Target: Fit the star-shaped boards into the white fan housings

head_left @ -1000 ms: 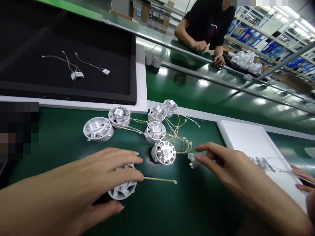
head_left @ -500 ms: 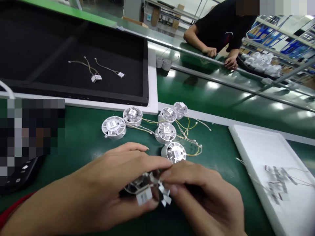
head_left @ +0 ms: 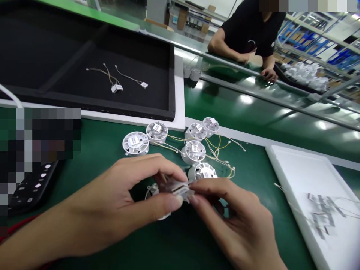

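The left hand (head_left: 140, 191) and right hand (head_left: 236, 215) have their thumbs and fingers curled nearly together, both pinching one small shiny piece (head_left: 181, 189) left of the white tray (head_left: 295, 163); a light, even grip by its edges would likely serve best, since it looks thin and easily creased; also left of the white tray, round, ribbed fans (head_left: 194, 150) in pale plastic stand on the smooth green tabletop (head_left: 247, 165), slim wires (head_left: 176, 138) trailing loosely

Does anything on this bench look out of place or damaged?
One thin wire hangs over the left rim of the white tray, its connector outside, which looks untidy. No clear damage shows; the small part between the left hand and right hand is too blurred to judge.
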{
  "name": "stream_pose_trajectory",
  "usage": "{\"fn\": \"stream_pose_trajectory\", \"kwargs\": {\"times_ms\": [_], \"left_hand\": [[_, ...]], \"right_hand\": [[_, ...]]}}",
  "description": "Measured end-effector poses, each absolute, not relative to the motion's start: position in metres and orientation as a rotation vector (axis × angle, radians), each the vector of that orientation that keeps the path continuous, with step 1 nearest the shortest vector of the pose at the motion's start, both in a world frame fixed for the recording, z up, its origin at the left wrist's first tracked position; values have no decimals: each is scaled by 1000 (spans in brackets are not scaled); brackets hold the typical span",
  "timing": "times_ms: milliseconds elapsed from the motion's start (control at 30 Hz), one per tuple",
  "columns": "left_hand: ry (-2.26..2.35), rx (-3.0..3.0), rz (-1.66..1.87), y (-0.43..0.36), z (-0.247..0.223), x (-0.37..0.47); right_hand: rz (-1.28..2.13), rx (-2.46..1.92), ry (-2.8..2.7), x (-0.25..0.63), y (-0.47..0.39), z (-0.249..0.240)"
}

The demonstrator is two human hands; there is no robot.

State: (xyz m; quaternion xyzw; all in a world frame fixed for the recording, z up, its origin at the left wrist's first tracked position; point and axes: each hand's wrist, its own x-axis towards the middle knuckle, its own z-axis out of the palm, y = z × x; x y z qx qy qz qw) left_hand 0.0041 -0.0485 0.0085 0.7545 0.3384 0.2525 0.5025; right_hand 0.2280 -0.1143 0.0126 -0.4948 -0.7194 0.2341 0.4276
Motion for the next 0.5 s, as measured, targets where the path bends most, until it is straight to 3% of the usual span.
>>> {"fn": "stream_pose_trajectory", "kwargs": {"times_ms": [500], "left_hand": [[1033, 1731, 661, -54, 8, 4]], "right_hand": [[-16, -1038, -2104, 232, -113, 0]]}}
